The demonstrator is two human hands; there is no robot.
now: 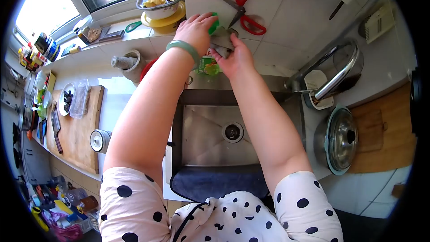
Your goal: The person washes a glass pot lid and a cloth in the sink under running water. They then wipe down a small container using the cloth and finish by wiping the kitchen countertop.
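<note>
Both my arms reach past the sink to its back edge. My left hand (195, 29), with a pale green bangle on its wrist, is at a green bottle (208, 65), its fingers bent near the green top. My right hand (236, 58) grips a grey-brown cloth (221, 40) between thumb and fingers, right beside the bottle. The cloth lies between the two hands and hides part of the bottle. Just above hang red-handled scissors (241, 11) on the tiled wall.
Below my arms is the steel sink (201, 130), with a curved faucet (338, 71) at its right. A lidded pot (342, 139) stands farther right. At left are a cutting board (92, 130), a jar (100, 141) and a stone mortar (132, 65). A bowl (156, 11) sits on the sill.
</note>
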